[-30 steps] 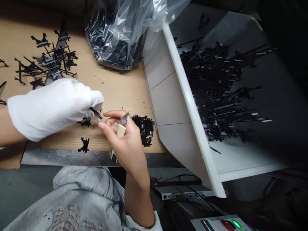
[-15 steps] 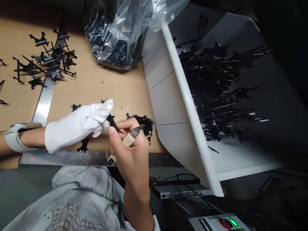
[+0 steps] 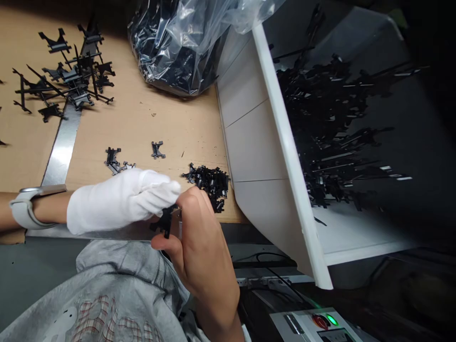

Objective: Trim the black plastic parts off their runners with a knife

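Observation:
My left hand (image 3: pixel 131 199), in a white glove, is closed on a small black plastic part (image 3: pixel 164 223) just above the table's front edge. My bare right hand (image 3: pixel 201 237) is turned palm down against that part, with its thumb beneath it. The fingers of the right hand are curled round a cream-handled knife, which the back of the hand now mostly hides. Whether the blade touches the part cannot be made out. Close to the right hand lies a pile of small black parts (image 3: pixel 212 183). Single black parts (image 3: pixel 157 149) lie beyond the glove.
A white bin (image 3: pixel 281 123) full of long black pieces (image 3: pixel 324 114) stands on the right. Behind is a clear plastic bag (image 3: pixel 174 52) of dark parts. Black frame-shaped pieces (image 3: pixel 74 78) lie heaped at far left. A control box (image 3: pixel 313 327) with a lit green button sits below right.
My right hand has rolled over, turning the knife out of sight toward the part. Both hands have come slightly nearer the table's front edge, uncovering a black part beyond the glove.

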Tool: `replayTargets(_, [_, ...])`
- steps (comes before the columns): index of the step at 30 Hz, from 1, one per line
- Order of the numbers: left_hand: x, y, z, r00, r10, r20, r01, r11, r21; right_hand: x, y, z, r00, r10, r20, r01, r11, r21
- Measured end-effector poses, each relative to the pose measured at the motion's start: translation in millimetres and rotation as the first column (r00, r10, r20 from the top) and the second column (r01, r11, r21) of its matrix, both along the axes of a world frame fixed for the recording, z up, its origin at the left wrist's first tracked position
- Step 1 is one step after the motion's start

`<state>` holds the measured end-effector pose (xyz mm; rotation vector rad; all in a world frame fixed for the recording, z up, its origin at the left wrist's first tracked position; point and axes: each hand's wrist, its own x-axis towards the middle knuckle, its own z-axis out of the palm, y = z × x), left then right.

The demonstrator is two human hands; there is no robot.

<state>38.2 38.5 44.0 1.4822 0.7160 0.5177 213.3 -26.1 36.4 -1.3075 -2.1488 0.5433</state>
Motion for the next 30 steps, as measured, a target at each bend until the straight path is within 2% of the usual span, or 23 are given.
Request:
replayTargets(3, [0,-1,3.4,0.997,-0.020,-0.068,0.021,1.000,0.008,-1,2,-0.6,1.000,0.000,-0.010,0.000,1.000,0.015])
replayTargets(8, [0,0,5.6,0.998,0.009,-0.061,-0.004,0.995,0.096,0,-1,0.2,1.000,-0.020,0.009,0.020,0.999,0.033])
replayTargets(15, [-1,-3,9.3,0.997,0.018,-0.075,-0.008,0.990,0.138,0,-2,-1.5,0.999,-0.035,0.039,0.033,0.998,0.058])
replayTargets(19, [0,-5,6.9,0.999,0.032,-0.037,-0.027,0.991,0.133,-3,-2,-0.2,0.998,-0.041,0.044,0.040,0.999,0.030])
replayTargets(26, [0,-10,-2.0,0.988,0.078,0.134,-0.102,0.979,0.178,-5,-4,-0.2,0.999,-0.043,0.000,0.043,0.999,0.019])
replayTargets(30, [-1,-11,-4.3,0.988,0.087,0.130,-0.109,0.978,0.175,-6,-4,-0.7,0.999,-0.041,-0.027,0.041,0.999,0.005])
